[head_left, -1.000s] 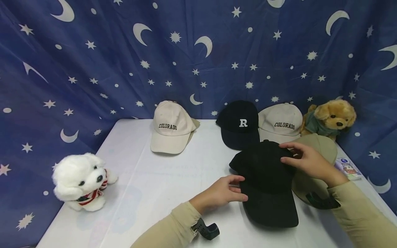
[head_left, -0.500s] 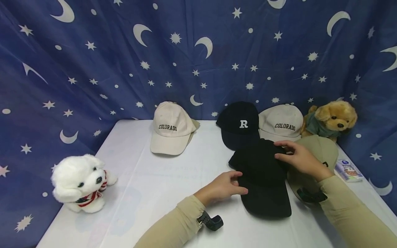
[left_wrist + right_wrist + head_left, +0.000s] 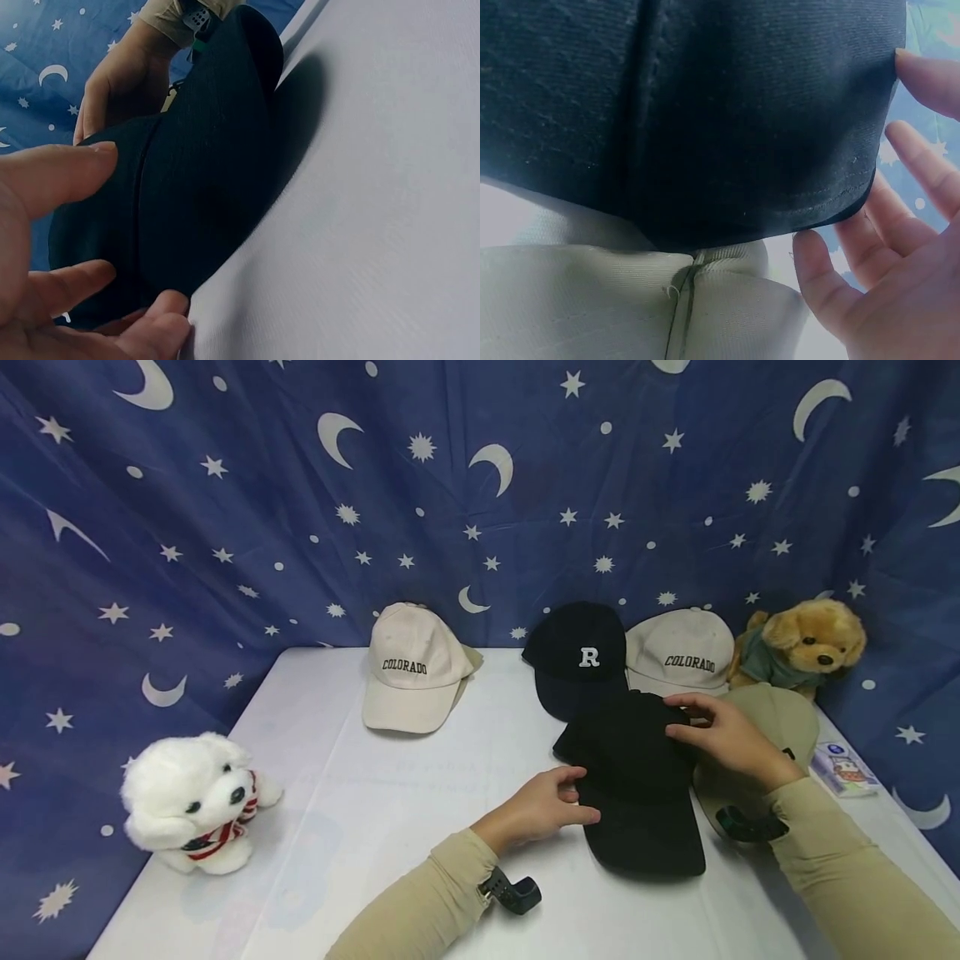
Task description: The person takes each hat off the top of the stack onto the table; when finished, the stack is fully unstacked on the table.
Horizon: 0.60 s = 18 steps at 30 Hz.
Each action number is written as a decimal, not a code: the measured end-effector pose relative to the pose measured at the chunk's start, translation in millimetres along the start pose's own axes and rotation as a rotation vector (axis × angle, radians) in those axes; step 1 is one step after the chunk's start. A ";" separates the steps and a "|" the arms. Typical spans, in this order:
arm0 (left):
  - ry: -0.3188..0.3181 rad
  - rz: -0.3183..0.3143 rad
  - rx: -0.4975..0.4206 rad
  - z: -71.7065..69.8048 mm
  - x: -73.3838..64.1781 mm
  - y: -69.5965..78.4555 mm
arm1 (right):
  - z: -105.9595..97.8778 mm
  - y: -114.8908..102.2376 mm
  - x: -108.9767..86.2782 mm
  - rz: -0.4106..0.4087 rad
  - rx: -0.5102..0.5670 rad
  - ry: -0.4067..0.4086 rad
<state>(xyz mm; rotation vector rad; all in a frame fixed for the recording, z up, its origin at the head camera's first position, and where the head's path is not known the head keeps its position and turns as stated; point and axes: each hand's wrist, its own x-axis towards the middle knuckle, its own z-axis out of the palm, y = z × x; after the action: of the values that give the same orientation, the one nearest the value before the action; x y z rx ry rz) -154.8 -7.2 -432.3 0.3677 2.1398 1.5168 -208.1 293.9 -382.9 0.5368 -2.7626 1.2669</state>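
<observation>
A plain black cap (image 3: 637, 777) lies on the white table toward the right, its brim facing the near edge. At its left side my left hand (image 3: 536, 810) has thumb and fingers spread, fingertips against the crown and lower rim. My right hand (image 3: 731, 735) is at the opposite side of the crown, fingers loosely extended. In the right wrist view its thumb and fingertips (image 3: 806, 244) meet the black cap's edge. Beneath my right wrist sits an olive-khaki cap (image 3: 783, 718), partly hidden by the arm and the black cap.
Behind are a navy cap (image 3: 577, 652) with an R and a beige COLORADO cap (image 3: 686, 647); another beige cap (image 3: 408, 668) stands farther left. A brown plush dog (image 3: 813, 639), a small printed packet (image 3: 847, 768) and a white plush dog (image 3: 191, 797) line the sides.
The black cap has shifted slightly away from me and left, with its brim farther from the near edge. My right hand moved left with it; over the last half second little changes.
</observation>
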 end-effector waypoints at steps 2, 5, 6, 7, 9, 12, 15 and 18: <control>-0.010 0.007 -0.010 -1.0 0.2 -0.8 | -0.8 0.6 0.3 -0.005 0.009 -0.003; -0.023 0.027 -0.025 -2.9 0.0 -2.5 | -1.5 1.4 0.9 -0.011 0.018 -0.006; -0.026 0.034 -0.029 -3.7 -0.3 -3.2 | -1.6 1.5 1.1 -0.012 0.017 -0.002; -0.027 0.040 -0.033 -4.7 -1.0 -3.5 | -1.7 1.4 1.2 -0.010 0.021 0.000; -0.024 0.049 -0.030 -8.0 -3.6 -3.6 | -2.2 0.9 1.7 -0.010 0.026 0.006; -0.016 0.073 -0.021 -16.9 -8.5 0.9 | -6.7 -2.3 2.6 -0.021 0.039 0.022; -0.001 0.111 -0.005 -30.7 -17.7 8.6 | -11.6 -8.3 3.0 -0.045 0.049 0.029; 0.027 0.168 0.019 -48.2 -28.5 14.9 | -15.1 -17.5 3.6 -0.071 0.054 0.028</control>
<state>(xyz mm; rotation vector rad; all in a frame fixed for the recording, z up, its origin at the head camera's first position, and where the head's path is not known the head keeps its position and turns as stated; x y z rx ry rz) -157.3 -54.5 -399.0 0.5485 2.1919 1.6012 -207.0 293.5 -359.4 0.6110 -2.6678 1.3266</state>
